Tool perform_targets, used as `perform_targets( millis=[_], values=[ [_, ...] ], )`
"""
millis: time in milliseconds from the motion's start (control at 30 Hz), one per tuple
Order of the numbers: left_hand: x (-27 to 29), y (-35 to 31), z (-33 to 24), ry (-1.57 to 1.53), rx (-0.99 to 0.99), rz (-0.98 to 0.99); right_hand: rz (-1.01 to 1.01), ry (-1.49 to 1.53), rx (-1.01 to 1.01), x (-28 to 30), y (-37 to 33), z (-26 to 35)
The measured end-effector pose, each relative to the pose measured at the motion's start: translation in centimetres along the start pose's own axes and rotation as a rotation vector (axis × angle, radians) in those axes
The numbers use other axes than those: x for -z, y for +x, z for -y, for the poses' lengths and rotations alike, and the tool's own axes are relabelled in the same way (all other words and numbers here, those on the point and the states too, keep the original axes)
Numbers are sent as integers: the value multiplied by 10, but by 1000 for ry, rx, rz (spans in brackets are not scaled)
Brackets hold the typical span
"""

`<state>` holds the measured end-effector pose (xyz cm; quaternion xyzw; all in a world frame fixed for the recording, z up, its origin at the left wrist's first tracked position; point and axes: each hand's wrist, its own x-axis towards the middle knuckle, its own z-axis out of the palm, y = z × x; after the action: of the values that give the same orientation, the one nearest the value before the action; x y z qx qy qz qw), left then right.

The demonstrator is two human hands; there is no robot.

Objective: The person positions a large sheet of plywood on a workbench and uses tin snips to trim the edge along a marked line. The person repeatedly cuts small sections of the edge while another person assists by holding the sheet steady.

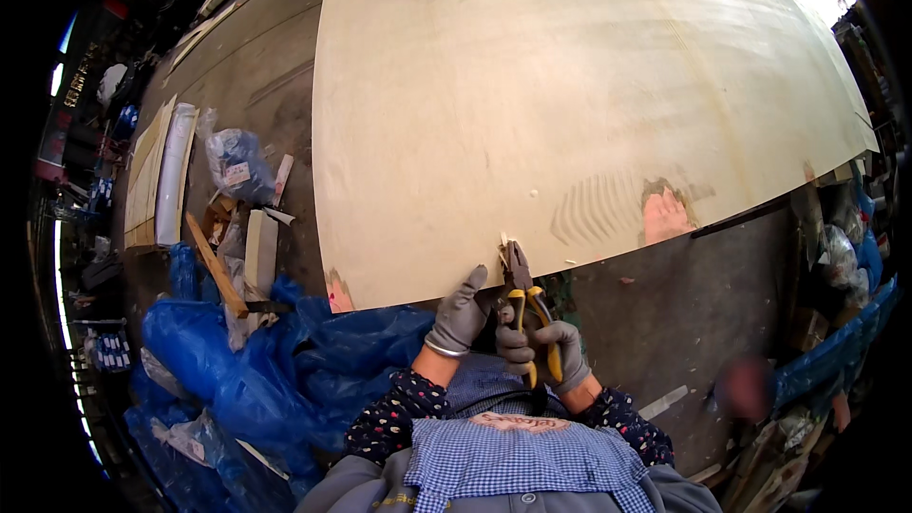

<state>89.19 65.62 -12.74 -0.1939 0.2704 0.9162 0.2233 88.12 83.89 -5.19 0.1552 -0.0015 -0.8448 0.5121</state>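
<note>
A large pale plywood sheet [456, 114] lies in front of me, its near edge just beyond my hands. My right hand [560, 350], in a grey glove, is closed round the yellow and black handles of combination pliers [518, 271]. The plier jaws point away from me and sit over the sheet's near edge. A small light wood splinter [503, 240] shows at their tip. My left hand [459, 315], also gloved in grey, is at the edge just left of the pliers, thumb on top; its other fingers are partly hidden.
Crumpled blue plastic sheeting [228, 351] is heaped at the left, beside a wooden strip [217, 266] and a plastic bag [237, 166]. Pinkish-red patches [668, 214] mark the sheet's near edge. At the right, a blurred person [746, 389] is near blue sheeting [836, 342].
</note>
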Motion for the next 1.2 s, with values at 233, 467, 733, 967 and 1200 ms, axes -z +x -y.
perform_targets(
  millis=[233, 467, 733, 967, 1200],
  values=[
    [-29, -2, -6, -74, -136, -67, -34, -361, -159, 19, -19, 49],
    [-17, 6, 7, 307, -367, -196, -461, -1544, -169, -26, -16, 57],
    [-14, 4, -1, 143, -216, -162, -32, -113, -227, -7, -27, 53],
    [6, 7, 14, 74, -241, -123, -55, -139, -93, -9, -21, 24],
    [1, 11, 23, 292, -501, -359, -412, -2165, -102, 7, -71, -2]
  ],
)
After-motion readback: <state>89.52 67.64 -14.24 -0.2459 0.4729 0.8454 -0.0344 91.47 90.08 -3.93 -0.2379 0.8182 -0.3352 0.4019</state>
